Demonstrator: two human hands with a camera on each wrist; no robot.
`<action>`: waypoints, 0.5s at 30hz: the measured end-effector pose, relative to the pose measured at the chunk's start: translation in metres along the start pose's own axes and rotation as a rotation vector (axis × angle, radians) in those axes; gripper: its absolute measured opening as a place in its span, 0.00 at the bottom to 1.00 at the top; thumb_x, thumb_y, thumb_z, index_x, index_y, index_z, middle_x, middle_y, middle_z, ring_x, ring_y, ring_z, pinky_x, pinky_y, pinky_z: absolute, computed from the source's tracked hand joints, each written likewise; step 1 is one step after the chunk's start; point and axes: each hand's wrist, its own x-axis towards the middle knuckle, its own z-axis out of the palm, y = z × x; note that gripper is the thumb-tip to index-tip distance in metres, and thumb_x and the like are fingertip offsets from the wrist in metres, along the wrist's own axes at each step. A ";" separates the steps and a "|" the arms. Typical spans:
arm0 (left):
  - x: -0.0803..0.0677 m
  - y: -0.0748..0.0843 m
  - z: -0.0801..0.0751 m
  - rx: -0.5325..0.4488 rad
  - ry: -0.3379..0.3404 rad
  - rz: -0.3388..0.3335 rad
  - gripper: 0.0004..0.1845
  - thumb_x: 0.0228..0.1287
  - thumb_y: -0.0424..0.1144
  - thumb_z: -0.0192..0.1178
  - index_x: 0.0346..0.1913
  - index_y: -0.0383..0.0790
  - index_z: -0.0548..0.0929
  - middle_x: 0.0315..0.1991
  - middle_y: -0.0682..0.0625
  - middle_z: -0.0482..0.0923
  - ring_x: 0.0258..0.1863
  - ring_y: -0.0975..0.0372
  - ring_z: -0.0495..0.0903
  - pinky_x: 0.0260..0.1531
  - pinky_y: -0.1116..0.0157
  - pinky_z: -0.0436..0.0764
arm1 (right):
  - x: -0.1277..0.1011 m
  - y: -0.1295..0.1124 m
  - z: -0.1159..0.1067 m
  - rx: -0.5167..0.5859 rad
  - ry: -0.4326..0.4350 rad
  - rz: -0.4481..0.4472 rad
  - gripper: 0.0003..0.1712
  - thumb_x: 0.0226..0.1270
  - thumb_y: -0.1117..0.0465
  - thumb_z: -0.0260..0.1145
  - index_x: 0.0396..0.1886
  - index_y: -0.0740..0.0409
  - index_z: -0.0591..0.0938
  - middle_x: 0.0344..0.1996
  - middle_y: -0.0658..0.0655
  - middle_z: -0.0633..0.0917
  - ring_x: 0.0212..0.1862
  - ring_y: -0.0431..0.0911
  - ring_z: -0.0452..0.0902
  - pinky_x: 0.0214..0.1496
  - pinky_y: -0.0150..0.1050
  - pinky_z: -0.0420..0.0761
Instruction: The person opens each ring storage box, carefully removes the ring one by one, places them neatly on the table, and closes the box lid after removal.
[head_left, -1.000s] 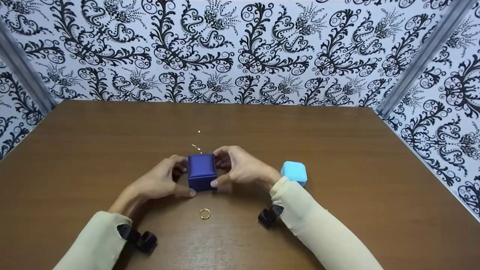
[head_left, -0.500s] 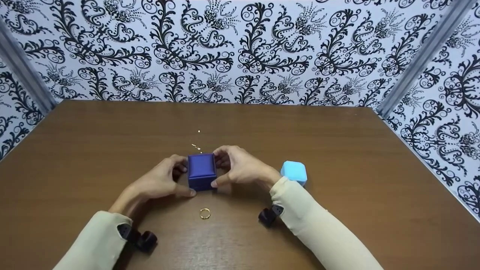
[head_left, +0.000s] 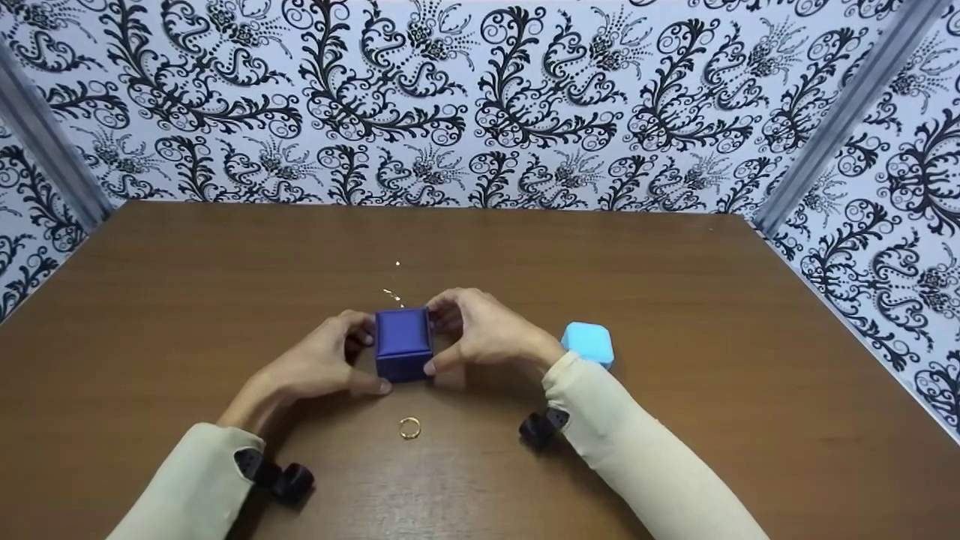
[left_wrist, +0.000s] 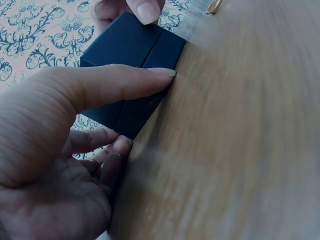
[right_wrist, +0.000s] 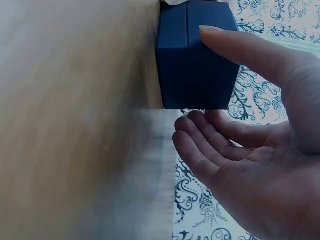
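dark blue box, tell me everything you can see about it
The dark blue box is a small cube with a slightly raised border round its top face and a matte, leather-like skin. A thin seam splits lid from base, and it is closed. It stands upright on the brown table, behind the gold ring. The left hand and right hand hold it from either side, thumbs pressed on the near face.

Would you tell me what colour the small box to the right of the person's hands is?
The small box is light blue, best seen in the head view.
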 end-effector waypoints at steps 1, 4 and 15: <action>0.000 0.000 0.000 -0.002 0.001 -0.001 0.42 0.38 0.37 0.83 0.58 0.26 0.73 0.49 0.40 0.75 0.52 0.49 0.74 0.58 0.51 0.70 | 0.000 -0.001 -0.002 -0.003 -0.007 -0.006 0.43 0.44 0.63 0.85 0.61 0.68 0.76 0.51 0.60 0.85 0.54 0.53 0.82 0.60 0.41 0.78; -0.001 0.001 -0.001 -0.003 0.003 -0.008 0.43 0.38 0.37 0.83 0.58 0.26 0.73 0.49 0.39 0.75 0.52 0.49 0.74 0.59 0.51 0.69 | -0.002 -0.004 -0.011 0.000 -0.021 -0.028 0.45 0.44 0.62 0.86 0.63 0.69 0.75 0.55 0.62 0.83 0.58 0.54 0.80 0.62 0.42 0.77; -0.004 0.011 -0.012 -0.038 -0.038 -0.023 0.48 0.42 0.39 0.84 0.65 0.26 0.68 0.53 0.37 0.76 0.55 0.46 0.74 0.60 0.48 0.72 | -0.026 -0.006 -0.048 0.003 0.092 -0.090 0.43 0.51 0.58 0.83 0.65 0.68 0.75 0.59 0.61 0.81 0.60 0.54 0.79 0.65 0.44 0.74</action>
